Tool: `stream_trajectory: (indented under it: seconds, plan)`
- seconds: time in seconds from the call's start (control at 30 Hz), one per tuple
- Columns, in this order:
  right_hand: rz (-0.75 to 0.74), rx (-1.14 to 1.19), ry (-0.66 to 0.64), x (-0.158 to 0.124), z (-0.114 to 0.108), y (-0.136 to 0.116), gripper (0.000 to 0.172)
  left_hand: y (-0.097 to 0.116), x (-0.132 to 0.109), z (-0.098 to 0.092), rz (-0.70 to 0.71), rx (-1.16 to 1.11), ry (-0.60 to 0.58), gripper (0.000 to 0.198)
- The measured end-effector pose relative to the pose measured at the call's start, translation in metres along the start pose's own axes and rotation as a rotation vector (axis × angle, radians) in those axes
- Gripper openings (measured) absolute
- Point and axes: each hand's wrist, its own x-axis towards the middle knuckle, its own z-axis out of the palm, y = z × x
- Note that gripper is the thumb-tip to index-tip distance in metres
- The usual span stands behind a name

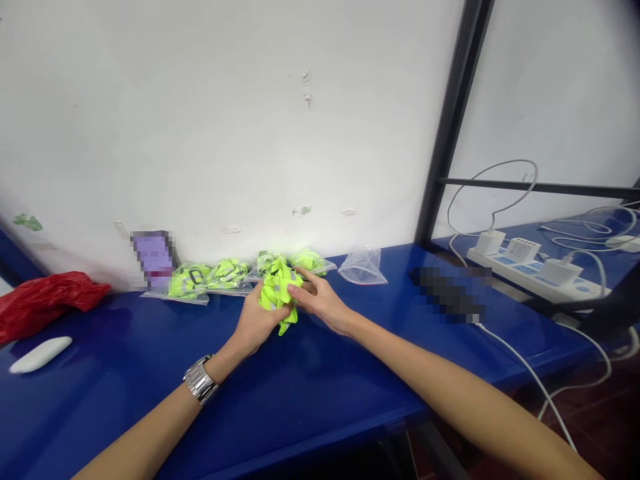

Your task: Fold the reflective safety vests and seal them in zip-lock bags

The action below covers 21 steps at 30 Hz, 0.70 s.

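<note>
A crumpled neon-yellow reflective vest with grey strips is bunched up between both hands, held over the blue table. My left hand is closed round its left and lower side, and a metal watch sits on that wrist. On its right side, the fingers and thumb of my right hand press into the fabric. Behind the hands, several clear zip bags with similar neon-yellow bundles lie along the wall. To the right of them lies a clear zip bag with nothing visible inside.
At the left lie a red plastic bag and a white oblong object. A phone leans against the wall. A blurred dark object with a white cable lies right, near a power strip with chargers, beyond a black metal post.
</note>
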Motion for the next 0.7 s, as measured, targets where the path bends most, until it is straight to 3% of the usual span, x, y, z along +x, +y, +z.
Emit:
stream_trajectory:
  seconds: [0.2,0.4,0.7]
  plan:
    - [0.026,0.131,-0.05,0.001,-0.001,0.006,0.06,-0.001,-0.003,0.001,0.055,0.193,-0.062,0.046]
    - [-0.024,0.111,-0.052,0.002,-0.007,0.013,0.068,0.003,-0.008,0.004,0.076,0.227,-0.149,0.047]
    - [-0.23,-0.007,-0.028,0.003,-0.003,0.014,0.06,0.016,-0.015,0.007,0.091,0.185,-0.145,0.055]
